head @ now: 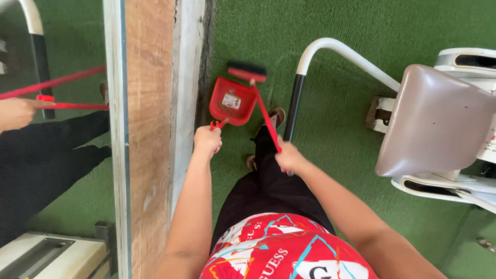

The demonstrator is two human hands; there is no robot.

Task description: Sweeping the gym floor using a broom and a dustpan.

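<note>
Head view: red plastic dustpan (232, 102) tilted at frame centre by left hand (207, 140) clenched on handle; red long-handled broom (258, 98) clasped by right hand (289, 158), bristles at pan lip.

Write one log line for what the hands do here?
left hand: holds dustpan handle | right hand: holds broom | floor: green carpet | beside: mirror

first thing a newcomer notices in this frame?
Probably the red dustpan on the green carpet at top centre, its handle gripped by the left hand, with the red broom at its far rim, held by the right hand. Next, the mirror at left, then the grey padded seat at right.
</note>
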